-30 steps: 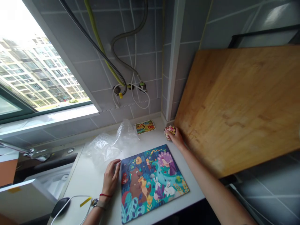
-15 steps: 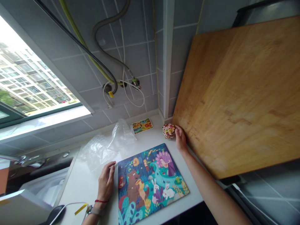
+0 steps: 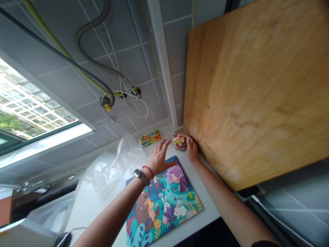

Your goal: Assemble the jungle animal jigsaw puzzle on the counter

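A round heap of small multicoloured pieces, apparently jigsaw pieces (image 3: pixel 179 141), sits on the counter near the wall corner. My right hand (image 3: pixel 192 149) is cupped against its right side, fingers touching the edge but not wrapped round it. Reaching in from the left, my left hand (image 3: pixel 160 159) is open, thumb and fingers spread, a little short of the heap and above the puzzle. That puzzle (image 3: pixel 177 195) is a flat board with rabbits, a bear and a peacock; my left hand and forearm cover part of it. Behind the fingers lies a small picture card (image 3: pixel 151 138).
A crumpled clear plastic bag (image 3: pixel 115 164) lies left of the puzzle. On the right a large wooden board (image 3: pixel 252 99) leans close to my right arm. Hoses and cables (image 3: pixel 128 99) hang on the tiled wall. A sink (image 3: pixel 64 206) is at the left.
My left hand has moved from the puzzle's left edge up and right, across the puzzle toward the heap, its fingers spreading. My right hand stays beside the heap. The view has shifted slightly.
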### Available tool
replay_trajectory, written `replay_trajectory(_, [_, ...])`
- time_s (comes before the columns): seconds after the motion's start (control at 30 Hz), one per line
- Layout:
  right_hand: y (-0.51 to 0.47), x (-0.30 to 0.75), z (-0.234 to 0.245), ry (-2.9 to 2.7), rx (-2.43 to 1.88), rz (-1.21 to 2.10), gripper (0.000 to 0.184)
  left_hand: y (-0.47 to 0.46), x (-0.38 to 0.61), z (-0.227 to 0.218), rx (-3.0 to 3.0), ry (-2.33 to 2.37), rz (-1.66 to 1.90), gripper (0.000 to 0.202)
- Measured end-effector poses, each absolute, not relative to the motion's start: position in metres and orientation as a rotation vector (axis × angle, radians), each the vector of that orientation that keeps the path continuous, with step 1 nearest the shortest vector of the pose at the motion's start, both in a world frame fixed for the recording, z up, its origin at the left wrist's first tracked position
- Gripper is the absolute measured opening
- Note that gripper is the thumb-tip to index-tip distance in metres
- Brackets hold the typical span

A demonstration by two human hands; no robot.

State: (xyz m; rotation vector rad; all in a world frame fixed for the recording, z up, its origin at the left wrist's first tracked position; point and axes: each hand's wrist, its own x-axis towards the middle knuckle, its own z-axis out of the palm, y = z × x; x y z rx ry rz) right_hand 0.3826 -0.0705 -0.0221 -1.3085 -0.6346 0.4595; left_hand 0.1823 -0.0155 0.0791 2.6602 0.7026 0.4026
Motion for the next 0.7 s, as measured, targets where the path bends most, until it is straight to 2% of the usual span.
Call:
replay_trajectory(0.1, [-0.069, 0.382, -0.023, -0.622, -1.265, 0.473, 0.076, 0.006, 0.243, 0.082, 2.753, 0.697, 0.192, 0.112])
replay_trajectory(0.2, [-0.067, 0.382, -0.025, -0.61, -1.238, 0.481, 0.081, 0.018, 0.275, 0.082, 2.781, 0.712, 0.037, 0.111])
replay_trajectory(0.47, [-0.064, 0.381, -0.028, -0.583, -1.203, 0.477, 0.081, 0.025, 0.292, 0.088, 2.799, 0.689, -0.041, 0.057])
replay_trajectory(0.7, [-0.065, 0.382, -0.028, -0.579, -1.215, 0.466, 0.081, 0.029, 0.295, 0.087, 2.803, 0.608, 0.006, 0.045])
